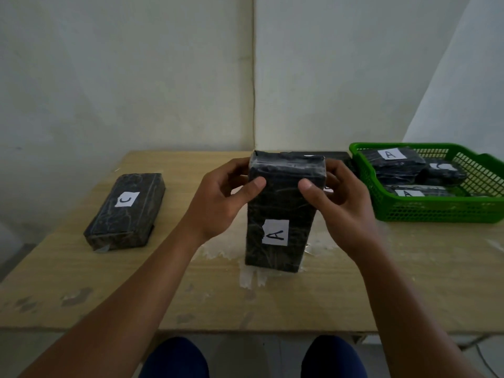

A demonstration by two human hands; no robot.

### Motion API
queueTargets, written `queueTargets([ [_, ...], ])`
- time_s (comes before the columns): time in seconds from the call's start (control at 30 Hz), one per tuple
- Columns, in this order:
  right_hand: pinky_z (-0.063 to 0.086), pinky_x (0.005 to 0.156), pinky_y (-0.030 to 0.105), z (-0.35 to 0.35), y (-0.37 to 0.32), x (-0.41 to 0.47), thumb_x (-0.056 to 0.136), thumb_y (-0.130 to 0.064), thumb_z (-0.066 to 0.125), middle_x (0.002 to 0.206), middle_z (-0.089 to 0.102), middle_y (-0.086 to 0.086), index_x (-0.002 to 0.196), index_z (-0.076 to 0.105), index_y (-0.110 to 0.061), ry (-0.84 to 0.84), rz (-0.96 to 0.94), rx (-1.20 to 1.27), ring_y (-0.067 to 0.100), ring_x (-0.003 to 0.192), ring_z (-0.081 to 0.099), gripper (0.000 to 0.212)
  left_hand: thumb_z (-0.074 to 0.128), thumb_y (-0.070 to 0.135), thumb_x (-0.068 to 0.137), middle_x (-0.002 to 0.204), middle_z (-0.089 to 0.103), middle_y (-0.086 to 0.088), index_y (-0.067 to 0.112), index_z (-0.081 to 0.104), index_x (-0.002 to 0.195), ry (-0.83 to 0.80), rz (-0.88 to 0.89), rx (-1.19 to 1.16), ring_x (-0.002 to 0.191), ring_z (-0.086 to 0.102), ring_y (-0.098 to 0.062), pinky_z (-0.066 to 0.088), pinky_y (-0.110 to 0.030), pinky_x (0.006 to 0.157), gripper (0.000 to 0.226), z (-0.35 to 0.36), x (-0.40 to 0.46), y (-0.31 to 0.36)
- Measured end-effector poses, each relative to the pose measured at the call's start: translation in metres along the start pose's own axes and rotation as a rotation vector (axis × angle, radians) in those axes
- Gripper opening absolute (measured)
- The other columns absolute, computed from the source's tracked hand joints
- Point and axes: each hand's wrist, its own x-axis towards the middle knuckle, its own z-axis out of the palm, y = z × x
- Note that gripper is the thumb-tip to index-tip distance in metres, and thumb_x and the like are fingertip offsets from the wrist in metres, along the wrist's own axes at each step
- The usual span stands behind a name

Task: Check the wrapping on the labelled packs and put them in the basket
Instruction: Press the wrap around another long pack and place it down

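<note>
**Currently: pack A upright in both my hands**

Item 1 – pack A (pixel 281 211): black, film-wrapped, standing on end at mid-table, its bottom edge on or just above the top; I cannot tell which. White label with "A" faces me low on the front.

Item 2 – left hand (pixel 218 203): I grip the pack's upper left side, thumb curled onto the front face, fingers behind.

Item 3 – right hand (pixel 341 203): I grip the upper right side the same way, thumb on the front near the top, fingers wrapped round the back.

Item 4 – pack C (pixel 125 211): lying flat well to the left of pack A, label up, untouched.

Item 5 – basket (pixel 436 211): green mesh, at the table's right far corner. It holds several wrapped packs; I read labels "A", "C" and another "A" among them.

Item 6 – another dark pack (pixel 335 155): lies flat behind pack A, beside the basket; mostly hidden.

Item 7 – table (pixel 272 301): pale wood, scuffed, with whitish residue under and before pack A
</note>
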Motion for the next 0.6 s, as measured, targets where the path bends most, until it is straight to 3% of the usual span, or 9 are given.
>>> queueTargets([
  [0.13, 0.064, 0.089, 0.042, -0.005, -0.006, -0.003, 0.084, -0.042, 0.086, 0.12, 0.075, -0.002, 0.12, 0.064, -0.03, -0.027, -0.069, -0.021, 0.022, 0.109, 0.076, 0.044, 0.065, 0.011, 0.098, 0.123, 0.074, 0.01, 0.015, 0.06, 0.133, -0.08, 0.059, -0.036, 0.124, 0.066, -0.012, 0.055, -0.026, 0.097, 0.035, -0.005, -0.001, -0.001],
  [0.23, 0.062, 0.091, 0.049, -0.007, -0.003, -0.002, 0.083, -0.041, 0.08, 0.121, 0.075, 0.001, 0.124, 0.063, -0.028, -0.036, -0.106, 0.013, 0.024, 0.112, 0.074, 0.046, 0.07, 0.018, 0.097, 0.126, 0.073, 0.01, 0.018, 0.06, 0.135, -0.073, 0.095, -0.032, 0.127, 0.065, -0.015, 0.056, -0.029, 0.098, 0.04, -0.003, -0.002, 0.004],
  [0.33, 0.061, 0.092, 0.038, -0.014, -0.001, 0.0, 0.089, -0.025, 0.077, 0.121, 0.075, 0.002, 0.129, 0.06, -0.018, -0.115, -0.079, 0.155, 0.022, 0.116, 0.072, 0.044, 0.072, 0.031, 0.091, 0.12, 0.076, 0.008, 0.022, 0.065, 0.13, 0.051, 0.22, 0.115, 0.119, 0.07, -0.017, 0.058, -0.035, 0.098, 0.041, 0.007, -0.007, 0.014],
  [0.43, 0.058, 0.092, 0.023, -0.017, 0.0, -0.001, 0.096, -0.021, 0.063, 0.119, 0.077, -0.008, 0.132, 0.057, -0.019, -0.194, -0.033, 0.186, 0.011, 0.116, 0.072, 0.037, 0.074, 0.036, 0.087, 0.11, 0.075, 0.005, 0.01, 0.07, 0.122, 0.184, 0.382, 0.313, 0.105, 0.071, -0.011, 0.057, -0.026, 0.089, 0.044, 0.018, -0.008, 0.024],
  [0.6, 0.056, 0.095, 0.023, -0.017, 0.009, -0.001, 0.104, -0.018, 0.056, 0.126, 0.076, -0.006, 0.137, 0.056, -0.021, -0.18, -0.01, 0.172, 0.013, 0.121, 0.07, 0.033, 0.073, 0.037, 0.085, 0.102, 0.072, 0.0, 0.004, 0.07, 0.114, 0.25, 0.494, 0.444, 0.095, 0.067, -0.006, 0.055, -0.02, 0.077, 0.044, 0.026, -0.005, 0.03],
])
